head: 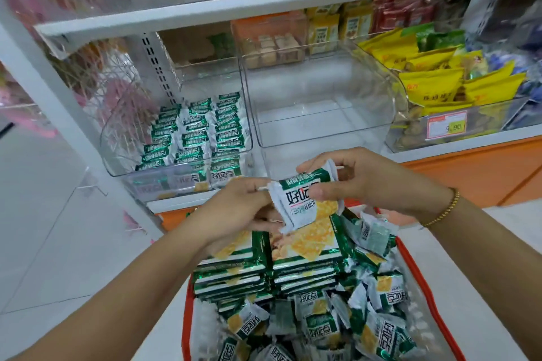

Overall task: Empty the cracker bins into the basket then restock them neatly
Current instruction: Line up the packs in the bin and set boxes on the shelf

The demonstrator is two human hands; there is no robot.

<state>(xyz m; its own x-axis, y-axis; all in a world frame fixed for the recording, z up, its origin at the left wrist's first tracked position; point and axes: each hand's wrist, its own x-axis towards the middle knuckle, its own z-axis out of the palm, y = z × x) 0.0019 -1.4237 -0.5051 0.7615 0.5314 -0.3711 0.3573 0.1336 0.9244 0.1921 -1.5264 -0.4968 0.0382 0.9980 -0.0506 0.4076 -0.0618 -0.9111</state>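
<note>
My left hand (243, 208) and my right hand (360, 179) together pinch a small stack of green-and-white cracker packets (305, 199), held above the orange-rimmed basket (422, 281). The basket holds several neat stacks and a loose heap of the same packets (337, 322). On the shelf, the left clear bin (117, 138) contains three tidy rows of cracker packets (196, 129). The clear bin to its right (322, 114) has nothing in it.
A bin of yellow snack bags (440, 82) with a red price tag (446, 125) stands at the right. Smaller boxes of snacks (275, 47) sit behind the bins. A white shelf upright (58, 91) rises at the left, over pale floor tiles.
</note>
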